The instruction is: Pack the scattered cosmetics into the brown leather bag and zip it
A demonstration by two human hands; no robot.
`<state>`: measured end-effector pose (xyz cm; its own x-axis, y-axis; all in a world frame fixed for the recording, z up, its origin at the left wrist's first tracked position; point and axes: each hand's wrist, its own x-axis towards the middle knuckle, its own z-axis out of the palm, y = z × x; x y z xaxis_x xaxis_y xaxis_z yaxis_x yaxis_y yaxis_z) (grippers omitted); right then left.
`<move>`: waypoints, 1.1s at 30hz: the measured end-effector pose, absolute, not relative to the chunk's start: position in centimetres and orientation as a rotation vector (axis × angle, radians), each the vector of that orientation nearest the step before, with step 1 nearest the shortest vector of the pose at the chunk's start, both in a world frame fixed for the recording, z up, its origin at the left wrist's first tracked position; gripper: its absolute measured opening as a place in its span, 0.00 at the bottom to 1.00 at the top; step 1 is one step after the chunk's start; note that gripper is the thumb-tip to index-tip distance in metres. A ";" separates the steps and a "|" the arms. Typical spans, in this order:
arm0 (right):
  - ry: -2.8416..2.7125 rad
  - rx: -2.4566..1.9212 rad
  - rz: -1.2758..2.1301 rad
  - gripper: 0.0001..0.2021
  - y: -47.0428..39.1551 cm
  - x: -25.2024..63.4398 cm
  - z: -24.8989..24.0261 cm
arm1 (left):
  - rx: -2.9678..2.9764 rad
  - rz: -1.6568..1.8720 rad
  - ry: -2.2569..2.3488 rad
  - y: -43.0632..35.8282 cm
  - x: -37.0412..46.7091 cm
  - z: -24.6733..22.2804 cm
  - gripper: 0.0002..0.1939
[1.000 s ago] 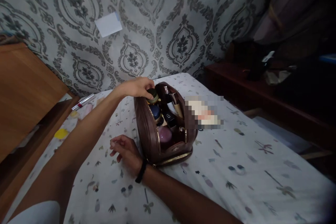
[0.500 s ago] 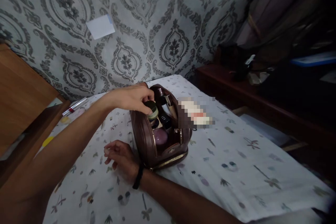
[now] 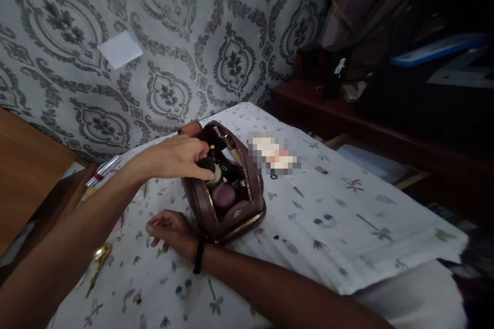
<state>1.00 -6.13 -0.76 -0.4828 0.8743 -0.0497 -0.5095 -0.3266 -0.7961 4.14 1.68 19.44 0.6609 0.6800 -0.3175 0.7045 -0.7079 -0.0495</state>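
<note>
A brown bag (image 3: 198, 200) stands unzipped on the patterned cloth, with its opening facing up. My left hand (image 3: 177, 157) reaches over its left edge, thumb and fingers closed on a small round jar (image 3: 213, 174) with a dark lid, inside the opening. Beside the jar are a mauve rounded item (image 3: 224, 195), a black box (image 3: 228, 168) and tubes with shiny caps (image 3: 223, 133). My right hand (image 3: 172, 231), with a black band at the wrist, rests on the cloth left of the bag, fingers loosely curled and apart, holding nothing.
A blurred pale item (image 3: 273, 153) lies right of the bag. Shiny tubes (image 3: 103, 170) and a gold-coloured object (image 3: 98, 264) lie at the left. Dark furniture (image 3: 285, 97) with an open drawer borders the right, a wooden panel (image 3: 31, 169) the left.
The view has shifted, so the bag and wall appear further left. The jar sits slightly lower within the bag opening, still in my left hand. The gold-coloured object at the left now shows.
</note>
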 end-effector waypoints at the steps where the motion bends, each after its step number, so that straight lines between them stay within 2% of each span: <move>1: -0.917 -0.606 1.922 0.31 -6.1 0.9 -0.8 | 2.799 -0.498 1.186 1.5 4.2 19.5 0.18; 5: -0.913 -0.594 1.910 0.32 -6.0 0.7 -0.9 | 2.860 -0.576 1.232 0.8 4.6 19.5 0.17; 12: -0.916 -0.589 1.929 0.28 -6.0 0.7 -1.0 | 2.938 -0.802 1.218 0.4 5.9 18.2 0.18; 18: -0.902 -0.588 1.935 0.28 -6.1 0.8 -1.0 | 2.889 -0.787 1.323 -0.2 6.9 17.0 0.24; 26: -0.902 -0.593 1.941 0.25 -6.0 0.7 -1.2 | 2.910 -0.720 1.329 -0.2 7.7 15.8 0.25; 29: -0.899 -0.590 1.938 0.26 -6.0 0.7 -1.2 | 2.898 -0.676 1.323 -0.1 7.1 16.5 0.22; 33: -0.907 -0.597 1.934 0.27 -6.0 0.7 -1.0 | 2.893 -0.589 1.226 0.1 5.5 18.0 0.11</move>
